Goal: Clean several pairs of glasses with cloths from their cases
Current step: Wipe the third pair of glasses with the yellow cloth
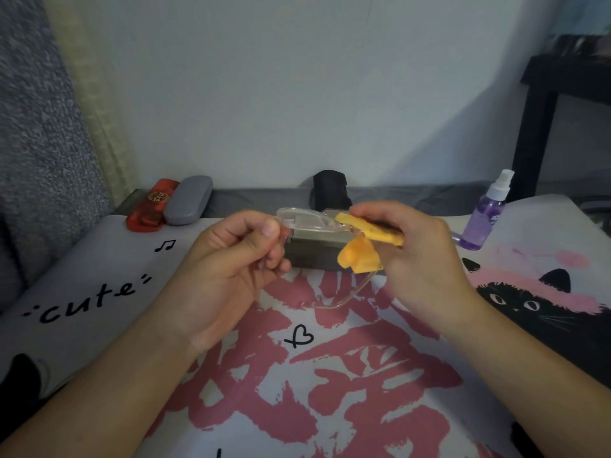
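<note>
A pair of clear-framed glasses (pixel 305 221) is held up over the bed between both hands. My left hand (pixel 241 252) pinches the left end of the frame with thumb and fingers. My right hand (pixel 416 249) pinches an orange cloth (pixel 365 241) folded over the right lens. A loose part of the cloth hangs below the lens. One clear temple arm (pixel 350 297) trails down toward the sheet. Behind the glasses sits a grey-brown case (pixel 314 251), partly hidden by them.
A red case (pixel 148 208) and a grey case (pixel 187 200) lie at the back left by the wall. A black case (pixel 329 190) stands at the back centre. A purple spray bottle (pixel 486 214) stands at the right. The bed sheet (pixel 297 375) has pink and black prints.
</note>
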Tool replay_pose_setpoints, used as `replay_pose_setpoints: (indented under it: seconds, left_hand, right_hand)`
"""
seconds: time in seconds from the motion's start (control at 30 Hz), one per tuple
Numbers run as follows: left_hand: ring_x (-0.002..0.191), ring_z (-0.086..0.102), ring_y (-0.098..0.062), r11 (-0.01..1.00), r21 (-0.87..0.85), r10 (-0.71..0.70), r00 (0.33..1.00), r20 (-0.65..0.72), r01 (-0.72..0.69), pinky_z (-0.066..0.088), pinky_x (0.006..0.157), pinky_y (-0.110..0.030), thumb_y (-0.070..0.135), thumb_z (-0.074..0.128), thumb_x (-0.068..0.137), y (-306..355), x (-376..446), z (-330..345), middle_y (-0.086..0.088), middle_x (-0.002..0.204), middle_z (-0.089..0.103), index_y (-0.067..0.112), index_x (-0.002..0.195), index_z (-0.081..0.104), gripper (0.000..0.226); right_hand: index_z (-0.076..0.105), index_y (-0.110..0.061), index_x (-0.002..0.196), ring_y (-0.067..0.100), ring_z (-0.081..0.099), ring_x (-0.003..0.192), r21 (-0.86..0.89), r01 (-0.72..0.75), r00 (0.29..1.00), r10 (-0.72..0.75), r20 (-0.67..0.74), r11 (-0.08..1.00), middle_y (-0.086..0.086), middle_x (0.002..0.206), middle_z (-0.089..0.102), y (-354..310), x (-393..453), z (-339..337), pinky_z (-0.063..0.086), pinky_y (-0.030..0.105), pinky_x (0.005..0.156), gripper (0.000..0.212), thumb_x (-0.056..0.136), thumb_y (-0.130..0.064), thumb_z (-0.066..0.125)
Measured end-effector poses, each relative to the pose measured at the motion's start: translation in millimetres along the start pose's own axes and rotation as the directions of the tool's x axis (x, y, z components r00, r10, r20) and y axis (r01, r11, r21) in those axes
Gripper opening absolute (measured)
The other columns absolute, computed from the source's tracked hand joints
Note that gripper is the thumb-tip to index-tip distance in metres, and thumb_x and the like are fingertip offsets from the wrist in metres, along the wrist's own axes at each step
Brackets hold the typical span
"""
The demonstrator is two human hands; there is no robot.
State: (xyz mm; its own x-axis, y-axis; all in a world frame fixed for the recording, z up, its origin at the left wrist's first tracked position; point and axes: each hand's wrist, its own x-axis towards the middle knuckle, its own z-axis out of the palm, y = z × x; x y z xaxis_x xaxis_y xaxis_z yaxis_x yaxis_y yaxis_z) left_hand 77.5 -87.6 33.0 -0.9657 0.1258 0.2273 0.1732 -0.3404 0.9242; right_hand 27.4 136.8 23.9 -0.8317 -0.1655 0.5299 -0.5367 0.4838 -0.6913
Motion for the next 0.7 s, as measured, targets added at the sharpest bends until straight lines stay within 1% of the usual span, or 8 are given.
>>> replay_pose_setpoints:
  seconds: [0.07, 0.13, 0.23, 0.3, 0.37, 0.43, 0.57, 0.7]
  left_hand:
    - [0.068, 0.049, -0.013, 1.0, -0.012, 0.007, 0.999, 0.05, -0.007, 0.052, 0.076, -0.031, 0.028, 0.073, 0.081, -4, -1, 3, -0.001, 0.068, 0.052, 0.017, 0.083, 0.073, 0.011]
    - [0.067, 0.049, -0.014, 0.999, -0.029, 0.014, 0.999, 0.046, -0.012, 0.051, 0.075, -0.032, 0.026, 0.071, 0.083, -5, 0, 6, -0.002, 0.068, 0.052, 0.016, 0.083, 0.072, 0.01]
    - [0.066, 0.048, -0.014, 0.998, -0.054, 0.014, 1.0, 0.027, -0.012, 0.052, 0.074, -0.032, 0.026, 0.071, 0.083, -3, -1, 5, -0.001, 0.067, 0.052, 0.014, 0.083, 0.071, 0.011]
    - [0.066, 0.048, -0.014, 0.997, -0.071, 0.01, 0.999, 0.034, -0.008, 0.053, 0.074, -0.032, 0.025, 0.071, 0.083, -1, -3, 6, -0.001, 0.067, 0.051, 0.014, 0.083, 0.071, 0.012]
    - [0.065, 0.047, -0.014, 0.998, -0.056, 0.009, 1.0, 0.012, -0.009, 0.053, 0.073, -0.031, 0.023, 0.068, 0.083, 1, -3, 9, -0.002, 0.066, 0.049, 0.013, 0.081, 0.071, 0.011]
    - [0.063, 0.045, -0.014, 0.999, -0.04, 0.02, 0.999, -0.031, -0.022, 0.054, 0.071, -0.03, 0.021, 0.067, 0.082, 1, -4, 12, -0.003, 0.065, 0.049, 0.013, 0.078, 0.072, 0.009]
    - [0.064, 0.046, -0.012, 0.999, -0.009, 0.034, 0.997, -0.066, -0.035, 0.054, 0.073, -0.028, 0.02, 0.07, 0.087, 2, -2, 12, -0.002, 0.066, 0.05, 0.015, 0.079, 0.073, 0.01]
    - [0.064, 0.047, -0.012, 1.0, 0.005, 0.0, 0.994, -0.111, 0.001, 0.054, 0.076, -0.03, 0.017, 0.061, 0.089, 2, -2, 13, -0.002, 0.065, 0.05, 0.014, 0.079, 0.073, 0.016]
  right_hand:
    - [0.075, -0.029, 0.111, -0.005, 0.066, 0.091, 0.013, -0.017, 0.996, 0.018, -0.087, 1.0, -0.019, 0.098, 0.073, -2, 1, -1, 0.048, 0.006, 0.074, 0.046, 0.087, 0.009, 0.068]
    - [0.078, -0.019, 0.109, 0.001, 0.065, 0.078, -0.177, 0.096, 0.981, -0.124, -0.152, 0.98, -0.009, 0.093, 0.075, -3, 1, -5, 0.046, 0.006, 0.066, 0.033, 0.088, 0.004, 0.069]
    - [0.078, -0.008, 0.097, 0.008, 0.056, 0.062, -0.433, 0.29, 0.917, -0.378, -0.129, 0.853, 0.002, 0.079, 0.074, -3, 0, -9, 0.039, 0.012, 0.057, 0.011, 0.09, -0.008, 0.07]
    - [0.074, -0.008, 0.087, 0.014, 0.054, 0.055, -0.492, 0.34, 0.895, -0.437, -0.094, 0.802, 0.003, 0.071, 0.068, -4, 1, -10, 0.041, 0.021, 0.052, 0.021, 0.095, -0.022, 0.061]
    - [0.071, -0.008, 0.085, 0.019, 0.055, 0.053, -0.519, 0.328, 0.909, -0.414, -0.056, 0.79, 0.004, 0.07, 0.066, -5, 0, -8, 0.042, 0.026, 0.05, 0.025, 0.094, -0.025, 0.056]
    - [0.071, -0.008, 0.092, 0.023, 0.06, 0.059, -0.497, 0.286, 0.94, -0.339, -0.019, 0.819, 0.007, 0.077, 0.069, -8, -2, -5, 0.046, 0.029, 0.052, 0.009, 0.09, -0.014, 0.065]
    - [0.068, -0.013, 0.117, 0.024, 0.065, 0.083, -0.439, 0.144, 0.99, -0.131, 0.06, 0.887, 0.006, 0.1, 0.072, -14, -3, 3, 0.057, 0.041, 0.069, 0.041, 0.081, 0.005, 0.075]
    - [0.069, -0.013, 0.108, 0.025, 0.064, 0.073, -0.539, 0.178, 0.983, -0.168, 0.069, 0.823, 0.005, 0.089, 0.07, -15, -2, 2, 0.056, 0.04, 0.061, 0.039, 0.076, 0.004, 0.081]
